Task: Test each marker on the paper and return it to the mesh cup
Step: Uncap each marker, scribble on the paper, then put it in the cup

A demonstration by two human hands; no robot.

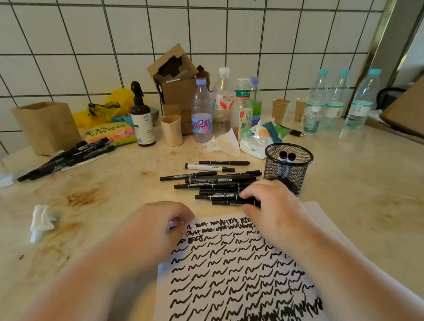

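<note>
On the stained beige counter (pixel 352 203), under both forearms: white paper (pixel 234 267) covered in rows of black squiggles, top edge just short of the fingertips. Left hand (pixel 158 224) rests at the paper's top-left corner, fingers curled loosely down onto the sheet; can't tell whether they pinch the edge or only press it. Right hand (pixel 270 206) sits at the top-right edge, fingers curled around the right end of the nearest black marker (pixel 229 202), which lies flat and points left from the fingertips. Just beyond the right fingers: pile of black markers (pixel 211 180), all lying roughly sideways, touching or overlapping. Just right of and behind the right knuckles: black mesh cup (pixel 288 172), upright, two marker ends showing inside. Well off to the left of the left hand: another bunch of markers (pixel 66 158), plus a crumpled tissue (pixel 41 221) nearer. Far beyond all fingers, along the tiled wall: bottles (pixel 201 112), paper cups, cardboard boxes.
</note>
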